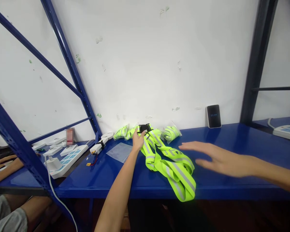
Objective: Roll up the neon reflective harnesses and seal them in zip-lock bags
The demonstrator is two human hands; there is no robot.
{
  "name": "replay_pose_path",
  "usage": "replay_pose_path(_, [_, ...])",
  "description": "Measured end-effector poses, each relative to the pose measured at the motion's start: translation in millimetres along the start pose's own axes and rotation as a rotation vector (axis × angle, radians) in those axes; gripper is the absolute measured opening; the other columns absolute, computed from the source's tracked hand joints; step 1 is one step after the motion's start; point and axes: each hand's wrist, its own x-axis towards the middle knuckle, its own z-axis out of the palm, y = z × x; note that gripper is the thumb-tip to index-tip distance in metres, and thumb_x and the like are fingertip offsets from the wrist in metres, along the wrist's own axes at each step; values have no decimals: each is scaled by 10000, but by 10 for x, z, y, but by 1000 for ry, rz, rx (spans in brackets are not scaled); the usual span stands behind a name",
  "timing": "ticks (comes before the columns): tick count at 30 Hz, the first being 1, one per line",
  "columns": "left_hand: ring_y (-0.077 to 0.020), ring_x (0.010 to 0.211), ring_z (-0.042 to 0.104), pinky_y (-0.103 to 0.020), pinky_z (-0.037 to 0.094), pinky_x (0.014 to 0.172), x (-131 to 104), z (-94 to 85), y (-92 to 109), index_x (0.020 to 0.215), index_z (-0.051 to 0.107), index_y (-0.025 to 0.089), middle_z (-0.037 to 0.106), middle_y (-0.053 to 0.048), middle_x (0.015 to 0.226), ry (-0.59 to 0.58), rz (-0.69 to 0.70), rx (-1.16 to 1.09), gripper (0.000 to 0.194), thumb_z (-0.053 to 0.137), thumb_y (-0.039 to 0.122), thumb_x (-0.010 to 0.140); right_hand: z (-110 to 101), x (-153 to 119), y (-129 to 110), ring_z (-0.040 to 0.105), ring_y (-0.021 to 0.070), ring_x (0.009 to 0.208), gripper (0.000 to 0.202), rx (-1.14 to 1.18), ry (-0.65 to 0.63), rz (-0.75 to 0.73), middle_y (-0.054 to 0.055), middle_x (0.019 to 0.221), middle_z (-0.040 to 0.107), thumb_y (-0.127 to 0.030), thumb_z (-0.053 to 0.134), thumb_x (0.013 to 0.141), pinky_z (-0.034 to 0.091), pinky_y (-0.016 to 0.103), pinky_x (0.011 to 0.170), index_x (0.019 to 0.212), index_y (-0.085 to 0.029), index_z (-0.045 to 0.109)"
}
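A neon yellow-green reflective harness point(157, 154) with grey stripes lies stretched over the blue table, its looped end hanging slightly past the front edge. At its far end is a black buckle point(144, 128). My left hand point(138, 140) is closed on the harness beside this buckle. To the right of the straps hovers my right hand point(215, 158), fingers stretched out and holding nothing. Behind the harness, near the wall, lie a rolled reflective bundle in clear plastic point(171, 133) and another bundle point(121, 132). A clear plastic bag point(120, 152) rests left of my left forearm.
A small device with a dark screen point(213, 116) leans on the wall. Left are a white battery-like box with wires point(98, 147), a power strip point(70, 161) and blue rack posts point(26, 151). Another person's hands point(7, 164) rest at the neighbouring table.
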Motion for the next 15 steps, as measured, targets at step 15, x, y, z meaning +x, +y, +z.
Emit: replay_pose_path(15, [-249, 938, 632, -397, 476, 897, -66, -32, -53, 1050, 622, 150, 678, -100, 980, 75, 102, 0, 390, 652, 432, 782, 664, 573, 194, 602, 228, 970, 408, 227, -78, 41, 82, 1076, 645, -385, 439, 934, 484, 424, 891, 1311, -234, 465])
